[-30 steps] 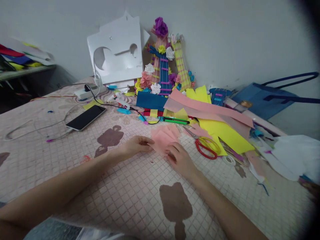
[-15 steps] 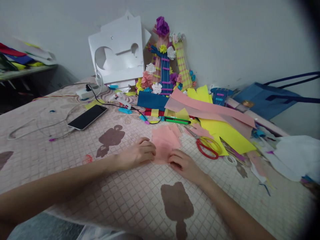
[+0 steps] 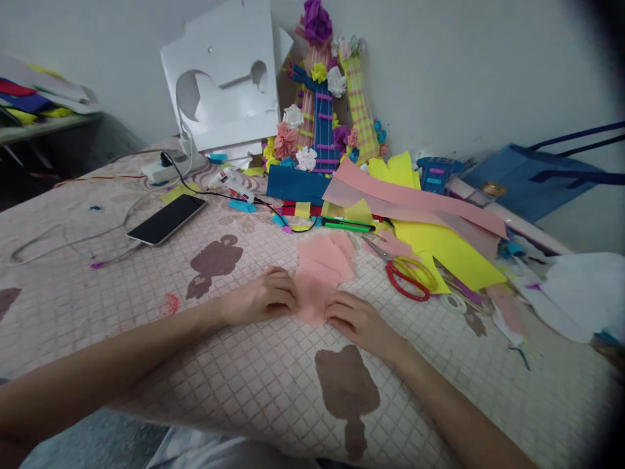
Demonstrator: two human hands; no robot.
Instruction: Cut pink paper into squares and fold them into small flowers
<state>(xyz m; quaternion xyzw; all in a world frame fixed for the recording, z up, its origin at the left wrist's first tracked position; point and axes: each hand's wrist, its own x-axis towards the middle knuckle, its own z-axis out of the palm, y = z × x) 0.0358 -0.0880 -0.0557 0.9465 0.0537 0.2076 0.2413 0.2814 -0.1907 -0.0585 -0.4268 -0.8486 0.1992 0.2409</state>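
- The table (image 3: pixel 234 378), under a pale quilted cloth with brown shapes, spreads beneath both your forearms and everything you are handling.
- The white foam board (image 3: pixel 229 124) with guitar-like cutouts leans upright against the wall, beyond your work.
- The blue bag (image 3: pixel 527 179) with dark handles stands at the far right.
- The long pink paper strip (image 3: pixel 430 202) lies across the bright yellow paper sheet (image 3: pixel 449 251), ahead and to your right.
- The blue paper guitar neck (image 3: pixel 324 130) with purple bars stands among crumpled paper flowers, to the right of the board.
- Your left hand (image 3: pixel 266 296) rests low over the cloth, its fingers curled and pinching the left edge of the pink paper in front of you.
- Your right hand (image 3: pixel 359 319) faces it, fingers bent, fingertips gripping that paper's lower right edge.
- The black-screened phone (image 3: pixel 166 219) lies to your left, with a white cable at its near end.
- The thin pink paper piece (image 3: pixel 316 286) lies on the cloth between your hands, its far part among overlapping pink pieces.
- The scissors (image 3: pixel 389 260), with one red and one yellow handle loop, lie beyond your right hand.
- The green and black cutter (image 3: pixel 347 225) lies just beyond the pink pieces.
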